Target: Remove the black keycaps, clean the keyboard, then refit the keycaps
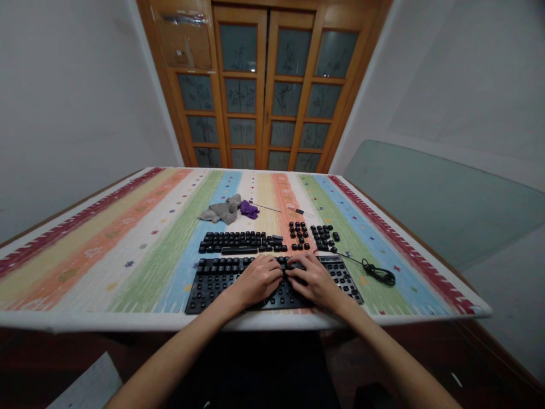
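A black keyboard (213, 289) lies near the table's front edge. Keycaps sit on its upper left rows, while many lower and right-hand positions show bare switches. My left hand (260, 278) rests over the middle of the board, fingers bunched together and bent down at the upper rows. Close beside it, my right hand (314, 279) has its fingers curled in at the same rows. Whatever the fingertips hold, if anything, is too small and hidden to make out. Behind the board, loose black keycaps (247, 237) stand in rows, with a long spacebar (239, 250) in front of them.
More loose keycaps (298, 232) form groups to the right. A grey cloth (221, 211) and a purple cloth (249, 210) lie farther back, near a thin rod (266, 207) and a wire tool with a dark handle (300, 211). A coiled cable (378, 274) lies at right on the striped tablecloth (140, 272).
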`<state>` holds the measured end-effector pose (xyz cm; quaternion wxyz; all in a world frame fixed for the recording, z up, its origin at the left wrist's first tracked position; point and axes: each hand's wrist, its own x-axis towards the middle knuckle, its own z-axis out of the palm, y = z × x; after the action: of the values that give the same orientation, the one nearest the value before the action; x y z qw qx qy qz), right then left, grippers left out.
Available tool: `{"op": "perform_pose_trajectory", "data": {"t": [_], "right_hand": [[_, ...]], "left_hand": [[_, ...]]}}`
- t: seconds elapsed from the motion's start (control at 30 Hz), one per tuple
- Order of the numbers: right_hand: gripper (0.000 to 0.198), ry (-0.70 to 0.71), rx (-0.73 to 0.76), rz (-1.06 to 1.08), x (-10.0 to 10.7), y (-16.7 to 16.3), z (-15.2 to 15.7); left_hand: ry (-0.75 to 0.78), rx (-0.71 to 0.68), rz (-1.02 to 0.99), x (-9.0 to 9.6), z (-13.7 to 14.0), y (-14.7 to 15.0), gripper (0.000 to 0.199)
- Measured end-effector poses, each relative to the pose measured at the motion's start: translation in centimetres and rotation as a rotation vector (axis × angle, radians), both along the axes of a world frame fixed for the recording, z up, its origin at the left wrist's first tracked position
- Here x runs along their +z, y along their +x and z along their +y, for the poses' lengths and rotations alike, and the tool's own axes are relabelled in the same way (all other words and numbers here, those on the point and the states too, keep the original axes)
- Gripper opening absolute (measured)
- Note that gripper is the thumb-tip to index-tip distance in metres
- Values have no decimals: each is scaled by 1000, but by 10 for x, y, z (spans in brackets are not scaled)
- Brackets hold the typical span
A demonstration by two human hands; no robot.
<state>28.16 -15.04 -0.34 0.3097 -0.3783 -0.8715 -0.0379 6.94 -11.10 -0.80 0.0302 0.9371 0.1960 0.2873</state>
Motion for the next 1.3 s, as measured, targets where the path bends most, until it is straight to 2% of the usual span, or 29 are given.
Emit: {"op": "perform_pose_trajectory", "data": {"t": [0.3,0.47,0.73,0.9,1.13,1.3], "right_hand": [[7,7,0,16,-5,-8,-4],[11,-7,-41,42,-10,-6,-8],[16,-62,-73,-56,1,-11,-11],[15,-124,-60,-19,0,-8,-4],[12,-103,-64,-25,-4,-5,-7],[18,-159,-30,-17,0,5,-4]], "left_hand": [[-66,41,-27,-3,0,3,13],[-44,70,2,2,-4,5,15],[-17,124,50,7,-9,2,11],[-73,122,28,8,-12,3,10],[-100,155,22,5,-11,3,7],[-154,132,-9,3,-9,-2,7]]}}
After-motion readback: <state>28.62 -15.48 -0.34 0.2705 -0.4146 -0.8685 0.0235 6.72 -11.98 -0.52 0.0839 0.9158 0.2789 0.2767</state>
